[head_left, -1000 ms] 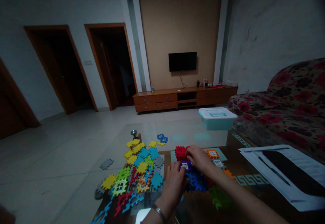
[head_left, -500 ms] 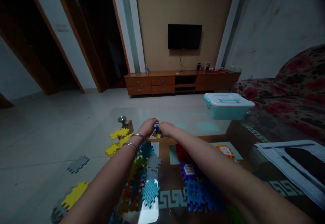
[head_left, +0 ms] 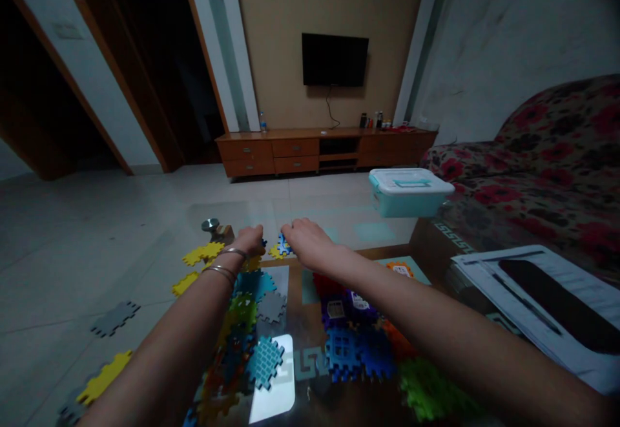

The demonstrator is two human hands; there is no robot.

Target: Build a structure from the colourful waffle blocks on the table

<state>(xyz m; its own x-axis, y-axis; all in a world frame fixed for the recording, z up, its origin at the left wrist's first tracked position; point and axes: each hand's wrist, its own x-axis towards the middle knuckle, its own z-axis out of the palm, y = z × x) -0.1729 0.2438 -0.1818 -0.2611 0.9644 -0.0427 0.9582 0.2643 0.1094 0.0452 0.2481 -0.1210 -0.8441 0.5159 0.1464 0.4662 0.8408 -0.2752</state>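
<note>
Out over the far part of the glass table, my left hand (head_left: 250, 241) is closed, with a sliver of a dark blue interlocking tile (head_left: 264, 243) showing past its fingers. A short gap to the right, my right hand (head_left: 306, 239) has its fingers curled down on a blue-and-white tile (head_left: 284, 244). A yellow toothed tile (head_left: 277, 252) lies right beside that one. Under and beside my left forearm are more yellow tiles (head_left: 206, 254), a teal tile (head_left: 256, 280) and a grey tile (head_left: 271, 307). Closer in rests a light-blue brick-patterned tile (head_left: 265, 361).
Purple tiles (head_left: 359, 299), blue tiles (head_left: 343, 349) and green tiles (head_left: 431, 388) lie below my right forearm. A lidded teal box (head_left: 411, 194) stands beyond. Papers (head_left: 508, 265) with a pen and a black phone-like object (head_left: 557, 304) sit at right.
My hands were together at a blue tile; now they are apart, the left one further left. The view has swung slightly right, so the room appears shifted left.
</note>
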